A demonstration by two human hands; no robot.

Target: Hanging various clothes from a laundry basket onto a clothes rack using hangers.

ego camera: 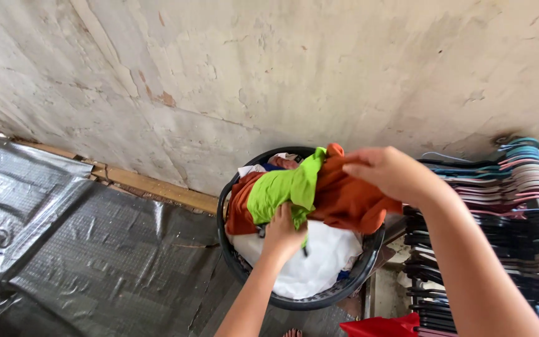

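Orange garment (344,200), frame centre, is pinched shut in our right hand (388,171) and lifted over the black basket (232,249), while our left hand (282,234) closes on the green cloth (282,187), apparently to separate them.

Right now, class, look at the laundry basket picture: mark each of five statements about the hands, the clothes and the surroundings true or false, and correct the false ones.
1. The right hand grips an orange garment. True.
2. The left hand holds a blue towel. False: it grasps a lime green garment.
3. The round black laundry basket stands beside a stack of clothes hangers. True.
4. The basket holds nothing white. False: white cloth lies in it.
5. Black plastic sheeting lies left of the basket. True.
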